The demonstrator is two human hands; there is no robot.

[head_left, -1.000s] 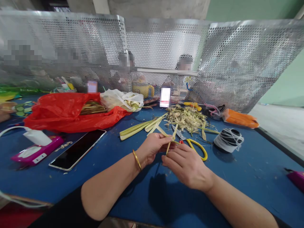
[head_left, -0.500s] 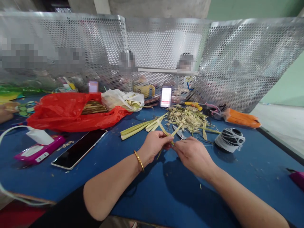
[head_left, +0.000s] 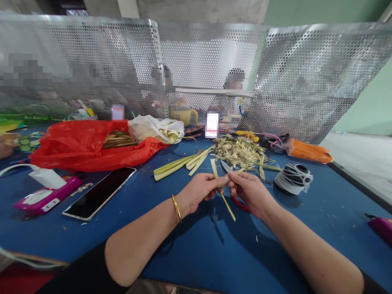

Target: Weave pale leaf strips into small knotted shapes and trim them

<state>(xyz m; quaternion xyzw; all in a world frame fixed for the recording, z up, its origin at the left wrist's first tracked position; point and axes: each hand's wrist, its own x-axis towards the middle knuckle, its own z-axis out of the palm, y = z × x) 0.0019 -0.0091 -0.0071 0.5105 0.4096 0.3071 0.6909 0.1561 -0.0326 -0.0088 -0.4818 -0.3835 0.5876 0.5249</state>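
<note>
My left hand [head_left: 200,191] pinches a pale green plant strip [head_left: 227,204], one end of which hangs down toward me while another stands up above my thumb. Close against it, my right hand [head_left: 249,194] grips the strip's other part between thumb and finger. Scissors with a red handle [head_left: 240,203] lie partly hidden under my right hand, their blade pointing up and left. Beyond my hands are longer green stalks [head_left: 174,166] and a heap of shredded plant pieces [head_left: 240,151].
A thread spool [head_left: 292,179] and an orange packet [head_left: 309,151] lie right. On the left are a black phone [head_left: 99,194], a purple power strip [head_left: 49,196] and a red plastic bag [head_left: 73,145]. A perforated metal screen [head_left: 208,53] stands behind; people sit beyond it.
My right hand has turned, and its fingers now meet my left fingertips. The strip has shifted, with a longer end hanging downward. The red scissor handle has come into view.
</note>
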